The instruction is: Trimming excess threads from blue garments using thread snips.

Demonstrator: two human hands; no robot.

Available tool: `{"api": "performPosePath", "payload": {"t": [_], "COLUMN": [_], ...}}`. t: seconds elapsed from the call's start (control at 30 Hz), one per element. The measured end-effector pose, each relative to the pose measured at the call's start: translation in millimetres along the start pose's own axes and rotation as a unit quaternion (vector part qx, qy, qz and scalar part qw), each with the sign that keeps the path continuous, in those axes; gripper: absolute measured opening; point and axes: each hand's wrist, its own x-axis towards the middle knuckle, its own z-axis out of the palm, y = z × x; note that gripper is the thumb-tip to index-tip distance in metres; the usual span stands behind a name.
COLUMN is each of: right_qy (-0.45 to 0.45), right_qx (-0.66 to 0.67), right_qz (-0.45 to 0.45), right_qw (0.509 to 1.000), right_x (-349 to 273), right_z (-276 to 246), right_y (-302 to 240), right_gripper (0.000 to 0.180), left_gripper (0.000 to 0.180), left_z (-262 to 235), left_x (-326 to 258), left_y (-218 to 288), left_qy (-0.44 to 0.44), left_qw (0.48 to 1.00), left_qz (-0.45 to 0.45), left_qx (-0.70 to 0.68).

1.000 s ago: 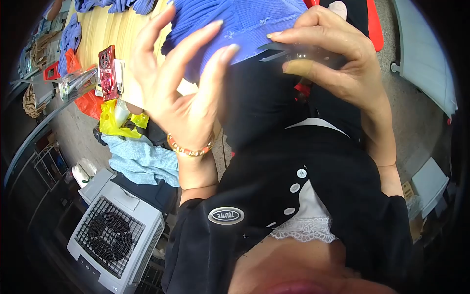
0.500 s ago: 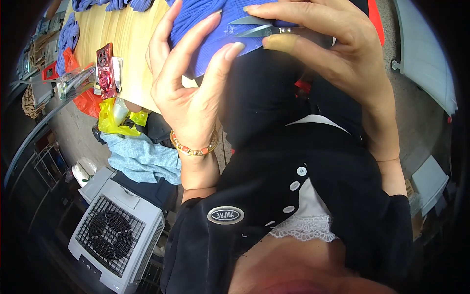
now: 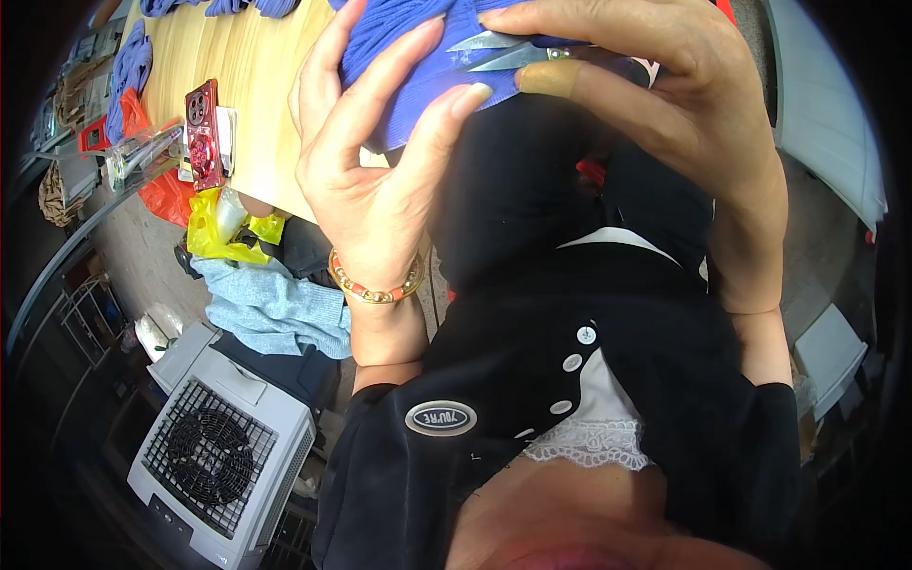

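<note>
A blue ribbed knit piece (image 3: 418, 103) is held up at the table's near edge. My left hand (image 3: 370, 180) grips it, with the thumb on the near side and the fingers on the far side. Small thread snippets or a mark show pale on the knit (image 3: 463, 57). In my right hand (image 3: 655, 81) is a pair of small thread snips (image 3: 508, 57), its two pointed blades parted over the fabric. The thumb, wearing a tan fingertip cover (image 3: 549, 79), and the forefinger press the snips. The handle is mostly hidden by the hand.
On the wooden table (image 3: 256, 85) lie a red phone (image 3: 202, 133) and more blue knit pieces (image 3: 133, 81). Left of me are a yellow plastic bag (image 3: 214, 228), a light blue knit garment (image 3: 275, 304) and a grey air cooler (image 3: 223, 446). A white panel (image 3: 826, 104) stands at right.
Both hands, the knit piece and the snips have shifted slightly to the right. The blades stay parted over the fabric.
</note>
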Motion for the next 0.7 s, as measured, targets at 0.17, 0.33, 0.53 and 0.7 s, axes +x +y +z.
{"api": "performPosePath", "payload": {"t": [0.17, 0.33, 0.53, 0.7], "right_qy": [0.0, 0.0, 0.013, 0.011], "right_qx": [0.003, 0.017, 0.007, 0.007], "right_qz": [-0.008, -0.015, -0.024, -0.026], "right_qw": [1.0, 1.0, 1.0, 1.0], "right_x": [-0.2, -0.5, -0.8, -1.0], "right_z": [0.1, 0.5, 1.7, 1.2], "right_y": [2.7, 4.3, 3.9, 5.7], "right_gripper": [0.028, 0.029, 0.031, 0.031], "left_gripper": [0.04, 0.04, 0.04, 0.04], "left_z": [0.6, -0.7, -1.9, -0.3], "left_x": [-0.1, 0.5, 0.5, 0.9], "left_y": [-3.0, -1.8, -0.8, -1.2], "left_qy": [-0.002, -0.004, -0.005, -0.007], "left_qw": [1.0, 1.0, 1.0, 1.0], "left_qz": [0.009, 0.007, 0.004, 0.009], "left_qx": [0.002, 0.001, 0.006, 0.013]}}
